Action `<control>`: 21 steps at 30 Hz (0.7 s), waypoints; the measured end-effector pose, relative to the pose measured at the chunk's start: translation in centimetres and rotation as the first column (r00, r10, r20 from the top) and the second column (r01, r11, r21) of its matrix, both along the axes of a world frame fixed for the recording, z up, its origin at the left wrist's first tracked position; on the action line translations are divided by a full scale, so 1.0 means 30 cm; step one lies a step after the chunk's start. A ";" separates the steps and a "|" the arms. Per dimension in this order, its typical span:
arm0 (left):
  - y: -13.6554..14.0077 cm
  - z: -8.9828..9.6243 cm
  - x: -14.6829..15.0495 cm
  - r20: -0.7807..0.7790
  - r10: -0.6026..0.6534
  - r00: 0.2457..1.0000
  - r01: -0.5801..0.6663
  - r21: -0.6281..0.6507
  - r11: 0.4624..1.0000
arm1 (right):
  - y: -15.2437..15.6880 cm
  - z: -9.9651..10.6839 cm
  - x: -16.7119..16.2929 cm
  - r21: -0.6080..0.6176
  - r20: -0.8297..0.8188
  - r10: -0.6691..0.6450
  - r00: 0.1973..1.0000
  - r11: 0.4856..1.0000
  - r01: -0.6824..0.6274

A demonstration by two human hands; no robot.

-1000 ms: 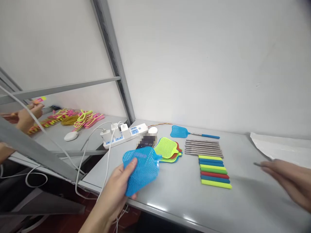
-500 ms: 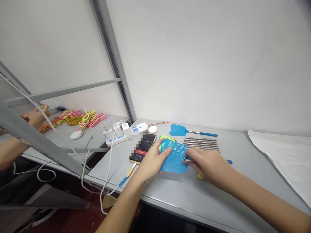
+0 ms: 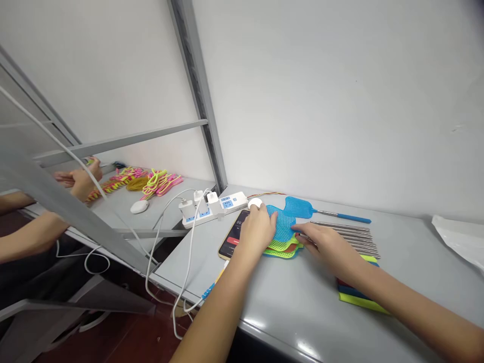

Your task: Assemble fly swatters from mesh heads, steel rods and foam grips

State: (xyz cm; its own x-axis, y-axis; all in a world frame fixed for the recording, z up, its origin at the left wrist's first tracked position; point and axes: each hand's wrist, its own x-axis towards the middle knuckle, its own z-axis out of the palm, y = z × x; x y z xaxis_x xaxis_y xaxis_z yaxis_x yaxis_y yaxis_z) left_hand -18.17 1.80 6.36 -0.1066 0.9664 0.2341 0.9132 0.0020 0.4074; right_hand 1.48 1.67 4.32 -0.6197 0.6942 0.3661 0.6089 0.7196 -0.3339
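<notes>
Blue mesh head overlapped yellow-green heads, its edge clamped by left hand, thumb over mesh, likely for steadiness. Right hand reached to its neck end, back up, fingertips bunched; grip impossible to tell. Metal rods lay beyond right fingers, lined up, probably for easy reach; phone lay beside left fingers.

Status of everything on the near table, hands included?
Left hand: touching near swatter head
Right hand: at that head's neck
Near swatter head: overlapping head pile
Phone: screen lit, partly hidden
Power strip: plugs inserted
Metal rods: side by side
Grips: partly hidden
Rear swatter: assembled, lying flat
</notes>
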 end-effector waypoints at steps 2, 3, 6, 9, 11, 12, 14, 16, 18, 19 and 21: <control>-0.001 -0.021 0.015 -0.043 -0.001 0.999 0.002 0.006 1.000 | 0.003 -0.007 0.002 0.000 0.026 -0.004 1.000 1.000 0.004; -0.004 -0.032 0.021 -0.079 -0.006 0.997 0.007 0.011 1.000 | 0.003 -0.009 0.003 -0.006 0.036 -0.003 0.999 1.000 0.003; -0.017 -0.060 0.034 -0.206 -0.027 0.978 0.031 0.015 0.999 | -0.002 -0.011 0.006 -0.043 0.044 0.019 0.999 0.999 -0.017; -0.030 -0.078 0.044 -0.278 -0.043 0.960 0.046 0.004 0.999 | -0.007 -0.006 0.005 -0.073 0.055 0.037 0.998 0.997 -0.033; -0.036 -0.077 0.050 -0.302 -0.047 0.952 0.056 0.019 0.998 | -0.010 0.000 0.005 -0.075 0.083 0.047 0.995 0.996 -0.041; -0.038 -0.072 0.054 -0.303 -0.043 0.952 0.056 0.034 0.998 | -0.012 0.005 0.007 -0.066 0.098 0.049 0.994 0.997 -0.043; -0.044 -0.052 0.060 -0.279 -0.041 0.959 0.063 0.069 0.996 | -0.019 0.018 0.018 -0.017 0.129 0.035 0.991 0.999 -0.033; -0.057 -0.019 0.071 -0.205 -0.086 0.975 0.108 0.099 0.989 | -0.032 0.036 0.041 0.076 0.179 -0.017 0.984 0.997 0.003; -0.083 0.017 0.091 -0.053 -0.208 0.977 0.214 0.133 0.968 | -0.053 0.057 0.072 0.180 0.269 -0.108 0.957 0.982 0.060; -0.101 0.033 0.105 0.053 -0.288 0.956 0.277 0.157 0.948 | -0.067 0.068 0.088 0.224 0.322 -0.157 0.934 0.971 0.085; -0.146 0.054 0.142 0.256 -0.453 0.854 0.414 0.192 0.890 | -0.100 0.088 0.117 0.290 0.415 -0.237 0.878 0.950 0.120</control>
State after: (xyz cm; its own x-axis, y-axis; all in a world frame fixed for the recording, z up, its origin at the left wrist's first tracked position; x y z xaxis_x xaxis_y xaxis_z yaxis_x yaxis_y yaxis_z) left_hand -13.93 -2.57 7.98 0.2357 0.8944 0.3800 0.6529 -0.4354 0.6198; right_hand 4.99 -1.32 6.96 -0.6307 0.7312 0.2599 0.7754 0.6072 0.1734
